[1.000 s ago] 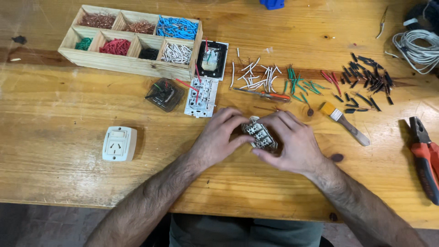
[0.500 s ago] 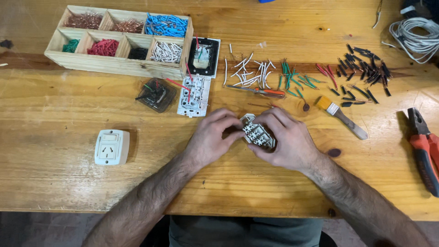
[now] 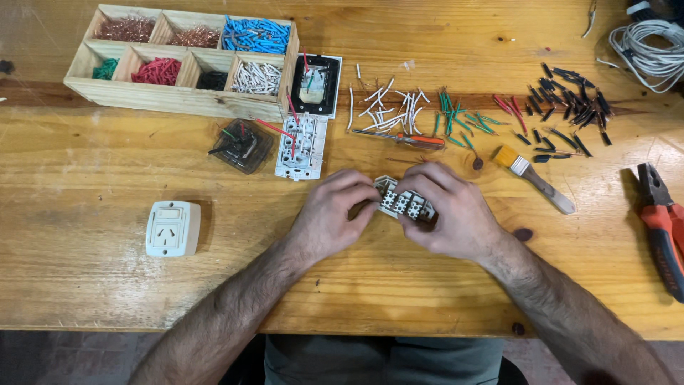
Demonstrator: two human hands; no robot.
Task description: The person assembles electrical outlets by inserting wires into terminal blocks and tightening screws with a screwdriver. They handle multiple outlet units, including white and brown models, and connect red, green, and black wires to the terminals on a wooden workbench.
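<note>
Head view: a broad wooden tabletop (image 3: 107, 285) is seen from above, and near its middle a small white switch module (image 3: 405, 203) is held between two hands. The module is shown as a pale plastic block, tilted, with a row of square recesses and dark screw openings across its upper face; its lower edge is hidden. It is gripped from the left by the left hand (image 3: 329, 214), whose fingers (image 3: 360, 194) are curled against its left end, and from the right by the right hand (image 3: 452, 210), whose fingers (image 3: 420, 187) are closed over its top and right end. The block is thus enclosed between both sets of fingertips, just above the tabletop.

A wooden compartment tray (image 3: 178, 103) of coloured wire pieces is placed at the far left. A white wall socket (image 3: 172, 228) is set well left of the hands. An open white switch frame (image 3: 303, 146) is laid just beyond the left hand. Red-handled pliers (image 3: 662, 228) are laid at the right edge, and a small paintbrush (image 3: 538, 180) is laid near the right hand.
</note>
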